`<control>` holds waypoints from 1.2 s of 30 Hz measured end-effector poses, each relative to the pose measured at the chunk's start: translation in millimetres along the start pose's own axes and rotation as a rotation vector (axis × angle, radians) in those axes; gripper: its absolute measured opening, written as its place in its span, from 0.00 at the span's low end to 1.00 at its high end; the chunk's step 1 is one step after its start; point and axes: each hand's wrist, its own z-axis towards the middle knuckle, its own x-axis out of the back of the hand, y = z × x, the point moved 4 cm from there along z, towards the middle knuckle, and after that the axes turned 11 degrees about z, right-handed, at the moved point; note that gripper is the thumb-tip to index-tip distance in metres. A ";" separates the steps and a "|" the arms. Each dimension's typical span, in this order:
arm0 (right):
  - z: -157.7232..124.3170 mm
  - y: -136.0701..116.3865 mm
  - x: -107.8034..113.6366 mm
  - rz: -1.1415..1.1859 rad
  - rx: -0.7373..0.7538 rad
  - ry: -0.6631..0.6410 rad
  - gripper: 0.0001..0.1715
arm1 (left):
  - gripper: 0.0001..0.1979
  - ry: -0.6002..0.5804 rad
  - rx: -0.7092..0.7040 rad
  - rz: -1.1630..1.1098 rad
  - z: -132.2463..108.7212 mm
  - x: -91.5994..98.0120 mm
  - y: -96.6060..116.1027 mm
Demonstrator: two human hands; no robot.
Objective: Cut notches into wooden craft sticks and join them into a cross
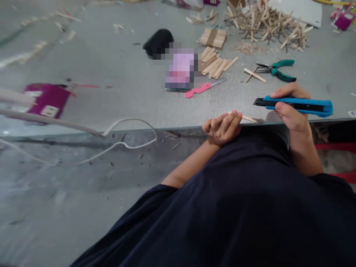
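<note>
At the table's front edge my left hand [223, 126] is closed on a wooden craft stick [249, 118], whose right end sticks out past the fingers. My right hand [293, 107] grips a blue utility knife [314, 105], held level just above the table with its dark blade end pointing left, apart from the stick. Beyond the knife lie pliers [278, 69] with green and black handles, their jaws beside two crossed craft sticks [255, 75]. A pink-handled knife [198, 90] with a thin blade rests farther left.
Loose craft sticks [214, 65] and a banded bundle of sticks [213, 38] lie near a phone [180, 68], blurred out, and a black case [158, 41]. A big heap of sticks [264, 22] sits at the back. A purple packet [47, 100] and a white cable [130, 120] are left.
</note>
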 end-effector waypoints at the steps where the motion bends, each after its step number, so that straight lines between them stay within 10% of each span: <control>1: 0.6 -2.5 -2.9 -0.006 -0.009 0.005 0.30 | 0.25 -0.014 0.027 -0.017 -0.1 -2.3 -1.1; 14: -5.6 -1.2 13.9 -0.070 0.151 0.085 0.11 | 0.22 0.405 -0.123 0.005 -9.3 -8.3 5.2; 26: -6.7 4.1 12.5 -0.144 0.044 0.067 0.15 | 0.26 0.244 -0.054 0.013 -12.1 -19.1 -2.6; 36: -5.7 4.3 10.7 -0.081 0.121 0.064 0.10 | 0.22 0.358 -0.079 0.095 -14.0 -16.0 2.0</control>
